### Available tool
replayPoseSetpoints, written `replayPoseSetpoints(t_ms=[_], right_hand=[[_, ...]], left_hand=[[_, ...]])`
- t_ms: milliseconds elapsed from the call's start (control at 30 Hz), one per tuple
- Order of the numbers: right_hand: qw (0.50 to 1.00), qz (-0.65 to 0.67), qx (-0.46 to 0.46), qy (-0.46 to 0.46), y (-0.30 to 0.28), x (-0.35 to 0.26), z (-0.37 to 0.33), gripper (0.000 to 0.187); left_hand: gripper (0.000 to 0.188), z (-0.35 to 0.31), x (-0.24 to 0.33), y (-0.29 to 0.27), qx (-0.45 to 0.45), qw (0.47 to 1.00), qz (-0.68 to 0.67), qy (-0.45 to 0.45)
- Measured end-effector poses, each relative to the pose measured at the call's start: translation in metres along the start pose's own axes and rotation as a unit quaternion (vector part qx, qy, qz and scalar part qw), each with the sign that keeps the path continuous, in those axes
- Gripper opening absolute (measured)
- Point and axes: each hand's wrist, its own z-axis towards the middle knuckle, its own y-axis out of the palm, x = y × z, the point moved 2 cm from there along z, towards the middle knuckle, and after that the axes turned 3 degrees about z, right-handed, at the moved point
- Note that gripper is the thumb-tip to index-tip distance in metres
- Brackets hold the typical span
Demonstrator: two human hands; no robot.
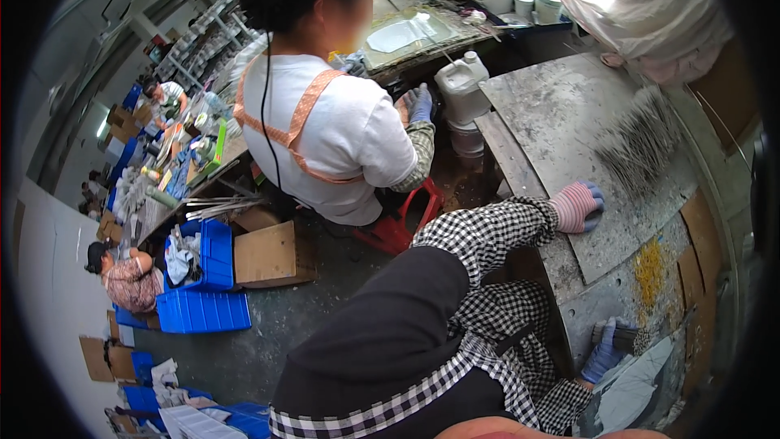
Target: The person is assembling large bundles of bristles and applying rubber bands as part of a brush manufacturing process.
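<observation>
My left hand, in a glove with a red-and-white striped back and blue-grey fingers, rests on a stained grey board. Its fingers point down onto the board, slightly apart, and I see nothing in them. Beyond it lies a loose pile of thin grey rods. My right hand, in a blue-grey glove, closes around a dark bundle of thin rods low over the bench. Beside that hand lies a crumpled pale sheet. Many yellow bits are scattered between my hands, farther over the bench.
A co-worker in a white shirt and orange straps sits beside my left arm on a red stool. A white jug stands between us. Blue crates and a cardboard box stand behind me. Cardboard strips edge the bench.
</observation>
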Motion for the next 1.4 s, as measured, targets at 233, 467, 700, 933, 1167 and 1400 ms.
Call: replayPoseSetpoints(t_ms=[233,467,700,933,1167,1400], right_hand=[[0.999,-0.020,0.013,-0.045,0.017,-0.016,-0.007,0.037],[0.999,-0.049,0.016,-0.015,0.022,-0.024,-0.008,0.031],[1.000,0.002,0.023,-0.008,0.019,-0.024,-0.007,0.029],[0.999,-0.014,0.018,-0.042,0.016,-0.018,-0.004,0.024],[0.997,-0.052,-0.021,-0.049,0.006,0.000,-0.002,0.024],[0.991,-0.117,0.036,-0.045,0.001,-0.005,-0.015,0.031]], left_hand=[[0.032,0.002,-0.001,-0.003,-0.009,1.000,-0.006,0.003],[0.027,0.007,-0.002,-0.005,-0.008,1.000,0.014,0.012],[0.024,0.008,0.002,-0.002,0.012,1.000,0.015,0.023],[0.024,0.007,0.001,0.000,0.009,1.000,0.013,0.018],[0.027,0.001,-0.001,0.002,0.026,0.999,-0.002,0.019],[0.027,0.006,0.008,-0.002,-0.009,1.000,0.004,-0.001]])
